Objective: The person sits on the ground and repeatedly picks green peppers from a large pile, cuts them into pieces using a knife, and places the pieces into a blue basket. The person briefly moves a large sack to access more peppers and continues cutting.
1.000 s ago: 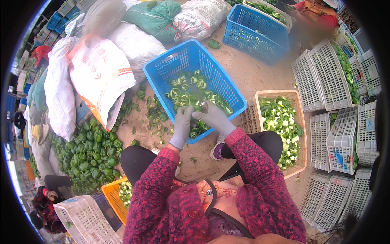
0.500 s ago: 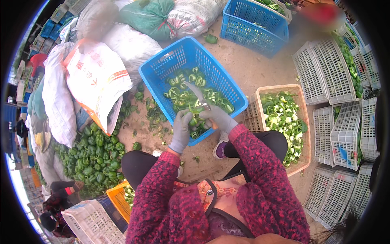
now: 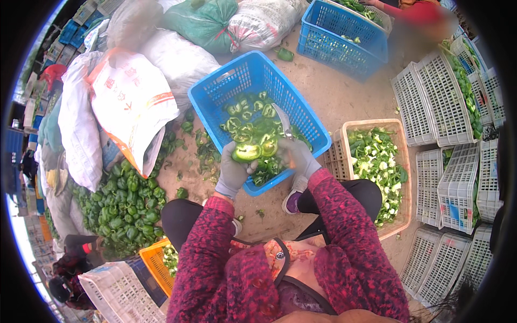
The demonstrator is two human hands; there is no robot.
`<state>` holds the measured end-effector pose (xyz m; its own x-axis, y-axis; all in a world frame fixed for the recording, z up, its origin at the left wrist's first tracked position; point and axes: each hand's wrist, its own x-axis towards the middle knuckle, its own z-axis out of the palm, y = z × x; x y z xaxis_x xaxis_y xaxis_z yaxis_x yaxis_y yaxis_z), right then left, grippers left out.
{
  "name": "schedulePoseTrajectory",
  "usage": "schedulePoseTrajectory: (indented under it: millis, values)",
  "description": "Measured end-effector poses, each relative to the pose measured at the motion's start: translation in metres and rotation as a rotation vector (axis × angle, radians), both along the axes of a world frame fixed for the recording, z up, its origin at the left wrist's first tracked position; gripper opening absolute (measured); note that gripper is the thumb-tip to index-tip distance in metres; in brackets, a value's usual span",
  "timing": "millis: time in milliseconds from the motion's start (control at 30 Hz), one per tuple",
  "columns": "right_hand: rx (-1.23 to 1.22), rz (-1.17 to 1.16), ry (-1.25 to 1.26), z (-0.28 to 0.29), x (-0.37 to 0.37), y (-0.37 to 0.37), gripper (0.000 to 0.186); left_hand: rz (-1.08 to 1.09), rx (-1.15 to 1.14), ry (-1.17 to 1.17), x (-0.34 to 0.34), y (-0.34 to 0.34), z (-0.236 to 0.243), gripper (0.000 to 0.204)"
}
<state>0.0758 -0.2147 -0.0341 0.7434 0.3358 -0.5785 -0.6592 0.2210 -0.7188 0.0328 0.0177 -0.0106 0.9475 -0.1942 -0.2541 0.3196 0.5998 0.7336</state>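
Observation:
Above the blue crate [image 3: 212,94] of cut green peppers, my gloved left hand [image 3: 234,164] grips an opened green pepper [image 3: 247,152], its pale inside and cut rim facing up. My gloved right hand [image 3: 299,157] is closed on a knife [image 3: 283,117], its curved blade pointing up, just right of the pepper halves. Sliced pepper pieces lie in the crate beneath both hands.
Whole peppers [image 3: 121,207] are piled left, below full sacks [image 3: 78,129]. A beige crate [image 3: 404,177] of trimmings stands right, beside stacked white crates [image 3: 417,99]. An orange crate [image 3: 153,269] is lower left; another blue crate [image 3: 328,40] is behind. Co-workers [image 3: 417,16] [image 3: 72,264] work nearby.
The pepper between my hands is now split open. My left hand has moved slightly left with it, and the knife in my right hand has shifted right and turned more upright.

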Motion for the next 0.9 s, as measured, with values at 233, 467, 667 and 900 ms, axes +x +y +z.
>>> schedulePoseTrajectory:
  millis: [233, 467, 667, 900]
  values:
    - [-0.653, 0.295, -0.560, 0.043, 0.000, 0.013, 0.070, -0.185, 0.485, -0.101, 0.000, 0.000, -0.009, 0.065]
    - [-0.930, 0.424, -0.773, 0.046, -0.014, 0.029, 0.056, -0.217, 0.486, -0.060, 0.001, -0.004, 0.014, 0.067]
    - [-0.896, 0.440, -0.910, 0.050, -0.010, 0.026, 0.047, -0.300, 0.454, 0.004, 0.003, -0.008, 0.044, 0.052]
    - [-0.749, 0.325, -0.727, 0.049, -0.012, 0.031, 0.036, -0.272, 0.480, 0.048, 0.001, -0.016, 0.056, 0.049]
